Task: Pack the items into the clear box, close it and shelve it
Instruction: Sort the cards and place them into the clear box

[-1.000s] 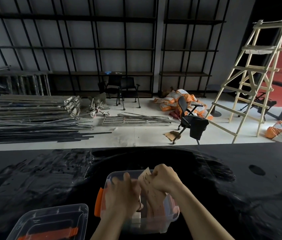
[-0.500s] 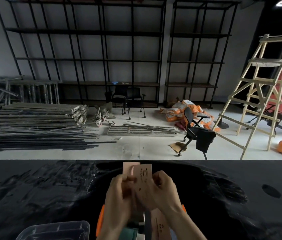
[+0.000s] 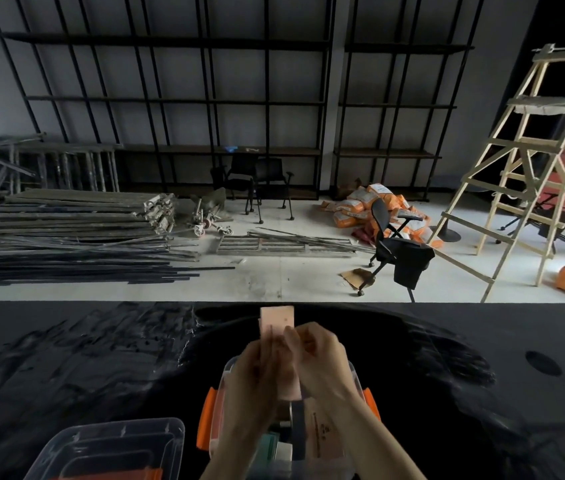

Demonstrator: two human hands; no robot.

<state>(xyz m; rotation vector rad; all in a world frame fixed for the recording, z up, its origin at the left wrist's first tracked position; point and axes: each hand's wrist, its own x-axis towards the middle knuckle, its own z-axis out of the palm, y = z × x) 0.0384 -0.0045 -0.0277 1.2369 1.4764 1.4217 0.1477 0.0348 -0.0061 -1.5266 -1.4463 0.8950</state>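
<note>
since half a second ago the camera has tipped down a little — more of the clear box (image 3: 229,375) shows below the hands, and the pink packets (image 3: 277,322) are stacked closer together.

head view: left hand (image 3: 251,382) and right hand (image 3: 322,367) meet above the box, both sets of fingers (image 3: 291,337) curled shut on the packets, held upright with the top edges sticking out above the knuckles. box sits open on the black table (image 3: 66,358), orange latches (image 3: 207,422) hanging at its sides, a few flat items already inside. its lid (image 3: 108,448) lies apart, lower left.

step in hand looks like packing — squaring up a loose bundle before it goes in. next move calls for lowering the bundle into a free slot without fanning it out, then fetching the lid. shelving not yet started; the black shelving (image 3: 267,98) is far across the room.
</note>
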